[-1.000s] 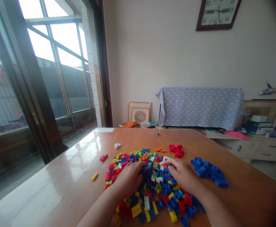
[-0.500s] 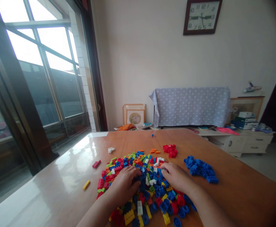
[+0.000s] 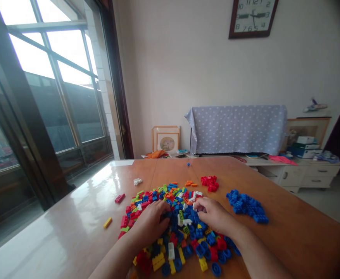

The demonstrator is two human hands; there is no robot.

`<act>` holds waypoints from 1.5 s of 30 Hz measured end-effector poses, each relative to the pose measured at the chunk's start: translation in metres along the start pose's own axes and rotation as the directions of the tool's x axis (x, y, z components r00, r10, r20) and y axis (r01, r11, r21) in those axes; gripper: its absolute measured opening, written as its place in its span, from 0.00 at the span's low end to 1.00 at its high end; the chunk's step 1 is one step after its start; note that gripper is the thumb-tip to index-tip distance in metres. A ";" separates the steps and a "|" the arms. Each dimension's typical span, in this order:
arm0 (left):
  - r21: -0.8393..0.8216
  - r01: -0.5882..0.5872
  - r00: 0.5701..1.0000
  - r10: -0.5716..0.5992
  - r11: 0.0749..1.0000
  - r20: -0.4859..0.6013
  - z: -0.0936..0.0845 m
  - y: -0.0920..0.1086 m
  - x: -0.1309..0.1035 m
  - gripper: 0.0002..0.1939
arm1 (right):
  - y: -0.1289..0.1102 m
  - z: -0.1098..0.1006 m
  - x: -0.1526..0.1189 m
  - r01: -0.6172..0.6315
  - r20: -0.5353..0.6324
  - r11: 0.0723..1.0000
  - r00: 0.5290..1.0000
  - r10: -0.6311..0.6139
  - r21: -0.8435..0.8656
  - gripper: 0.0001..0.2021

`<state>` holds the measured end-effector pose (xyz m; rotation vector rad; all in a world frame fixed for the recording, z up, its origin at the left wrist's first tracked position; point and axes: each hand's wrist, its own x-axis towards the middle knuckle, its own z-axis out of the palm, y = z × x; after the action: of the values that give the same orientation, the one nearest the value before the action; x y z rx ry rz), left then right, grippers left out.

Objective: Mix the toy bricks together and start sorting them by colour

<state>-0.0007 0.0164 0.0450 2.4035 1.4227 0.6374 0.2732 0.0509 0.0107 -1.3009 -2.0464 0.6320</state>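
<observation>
A wide heap of toy building bricks (image 3: pixel 184 232) in red, blue, yellow, green, orange and white covers the middle of the table. On its left half rests my left hand (image 3: pixel 153 217), fingers curled down and thumb bent in toward them; blue shows between thumb and forefinger, but whether it is gripped is unclear. My right hand (image 3: pixel 212 212) reaches into the heap's right side with bent fingers close together, near some white bricks (image 3: pixel 197 194). What its fingertips hold, if anything, is hidden. Between the hands lie blue pieces and a green brick (image 3: pixel 181 215).
Right of the heap sits a blue brick cluster (image 3: pixel 247 206), with a red cluster (image 3: pixel 209 183) farther back. Orange bricks (image 3: pixel 189 183) lie behind the heap. To the left are a white piece (image 3: pixel 137 181), a dark pink brick (image 3: pixel 119 198) and a yellow brick (image 3: pixel 107 223).
My right hand has shifted slightly left and its fingers have drawn closer together. My left hand has moved a little to the left over the bricks. The camera view has tilted slightly.
</observation>
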 end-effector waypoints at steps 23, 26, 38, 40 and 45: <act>-0.024 -0.101 0.995 0.101 0.995 -0.021 0.001 0.005 -0.001 0.06 | -0.006 -0.014 0.002 -0.241 0.066 0.820 0.968 0.242 0.520 0.19; -0.023 -0.107 0.994 0.106 0.994 -0.026 0.002 0.007 -0.001 0.07 | -0.010 -0.013 0.001 -0.231 0.060 0.825 0.970 0.234 0.515 0.20; -0.038 -0.108 0.994 0.110 0.993 0.028 -0.004 0.015 0.001 0.11 | 0.025 -0.031 0.010 -0.288 -0.136 0.835 0.911 0.390 0.469 0.24; -0.033 -0.110 0.993 0.111 0.993 0.029 -0.004 0.015 0.001 0.11 | 0.030 -0.035 0.010 -0.311 -0.145 0.822 0.895 0.422 0.477 0.24; -0.040 -0.122 0.992 0.123 0.992 0.022 -0.006 0.014 0.001 0.12 | 0.048 -0.035 0.012 -0.335 -0.248 0.891 0.876 0.414 0.305 0.16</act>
<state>0.0073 0.0101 0.0572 2.4742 1.2492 0.6553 0.3244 0.0837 0.0052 -1.5482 -1.4172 0.7795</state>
